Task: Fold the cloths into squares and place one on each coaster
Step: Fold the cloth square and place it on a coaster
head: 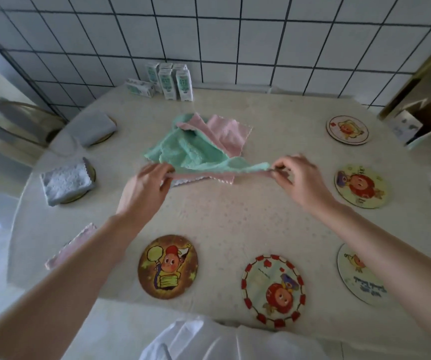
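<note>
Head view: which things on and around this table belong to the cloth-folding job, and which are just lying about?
Belongs to the job:
- cloth stretched between left hand and right hand
- cloth pile
- folded cloths on the left coasters
- bare coasters

Lying about:
- cartons
- open box
- chair

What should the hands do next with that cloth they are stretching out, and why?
Probably lift it clear of the pile and lay it flat on the bare table in front. The left hand and right hand each pinch one end of the pink and green cloth, and it is pulled tight but not yet folded. Five coasters, such as the brown coaster, hold no cloth.
</note>
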### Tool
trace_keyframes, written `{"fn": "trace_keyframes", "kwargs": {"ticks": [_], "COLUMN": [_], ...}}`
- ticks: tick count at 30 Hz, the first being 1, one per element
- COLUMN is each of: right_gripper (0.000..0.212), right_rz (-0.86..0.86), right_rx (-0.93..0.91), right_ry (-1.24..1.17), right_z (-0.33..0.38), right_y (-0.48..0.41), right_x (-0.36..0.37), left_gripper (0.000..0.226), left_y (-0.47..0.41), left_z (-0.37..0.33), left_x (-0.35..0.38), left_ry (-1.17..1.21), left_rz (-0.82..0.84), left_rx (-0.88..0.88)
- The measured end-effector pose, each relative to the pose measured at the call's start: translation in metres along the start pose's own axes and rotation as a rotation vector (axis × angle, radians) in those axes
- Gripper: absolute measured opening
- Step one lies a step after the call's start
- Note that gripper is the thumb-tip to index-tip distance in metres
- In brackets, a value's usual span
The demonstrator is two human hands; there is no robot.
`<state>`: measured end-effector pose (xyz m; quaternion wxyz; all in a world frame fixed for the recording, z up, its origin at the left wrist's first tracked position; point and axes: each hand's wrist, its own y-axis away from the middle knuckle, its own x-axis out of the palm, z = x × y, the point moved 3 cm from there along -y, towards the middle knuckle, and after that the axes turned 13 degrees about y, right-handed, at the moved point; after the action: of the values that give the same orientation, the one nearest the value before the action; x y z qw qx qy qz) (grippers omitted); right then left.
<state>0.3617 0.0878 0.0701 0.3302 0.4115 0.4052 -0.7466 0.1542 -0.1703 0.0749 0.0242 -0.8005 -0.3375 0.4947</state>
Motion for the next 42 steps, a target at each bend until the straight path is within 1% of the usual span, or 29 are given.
{"fn": "trace_keyframes", "kwargs": {"ticks": [3,6,9,13,16,19,24,26,29,32,34,38,42], "right_gripper": [0.013,0.014,0.017,0.018,0.019,0.018,0.010,0.006,0.001,0.005,0.009,0.009,0.008], "right_rz": [0.245,0.428,0.529,0.602,0.604,0.583,0.488,0.457,0.398,0.338,0.317,0.325,0.338], "right_rx": [0.015,-0.005,-0.027,-0.027,0.009,0.095,0.252,0.359,0.517,0.657,0.735,0.839,0.867], "right_ry": [-0.018,0.032,0.074,0.066,0.018,-0.041,-0.160,-0.211,-0.307,-0.397,-0.432,-0.463,-0.459], "right_z": [-0.003,-0.003,-0.003,0.000,0.004,0.004,0.000,-0.002,-0.007,-0.017,-0.025,-0.044,-0.055], "right_y": [0.050,0.099,0.143,0.180,0.196,0.198,0.175,0.161,0.138,0.113,0.099,0.078,0.059], "right_x": [0.034,0.061,0.076,0.080,0.077,0.076,0.080,0.082,0.087,0.098,0.107,0.123,0.136], "left_gripper": [0.018,0.018,0.018,0.024,0.021,0.020,0.020,0.019,0.017,0.009,0.008,0.007,0.005], "left_y": [0.058,0.112,0.156,0.194,0.208,0.210,0.191,0.178,0.154,0.130,0.114,0.090,0.078], "left_z": [0.010,0.021,0.024,0.019,0.023,0.032,0.046,0.052,0.058,0.065,0.071,0.081,0.099], "left_x": [0.033,0.059,0.074,0.076,0.075,0.073,0.071,0.072,0.074,0.079,0.085,0.095,0.104], "left_ry": [0.027,0.035,0.040,0.069,0.117,0.202,0.367,0.446,0.529,0.640,0.656,0.661,0.692], "left_rz": [0.158,0.274,0.365,0.397,0.405,0.370,0.274,0.222,0.085,-0.028,-0.078,-0.102,-0.118], "left_rx": [0.000,-0.093,-0.152,-0.192,-0.213,-0.333,-0.711,-0.833,-0.970,-1.068,-1.122,-1.188,-1.247]}}
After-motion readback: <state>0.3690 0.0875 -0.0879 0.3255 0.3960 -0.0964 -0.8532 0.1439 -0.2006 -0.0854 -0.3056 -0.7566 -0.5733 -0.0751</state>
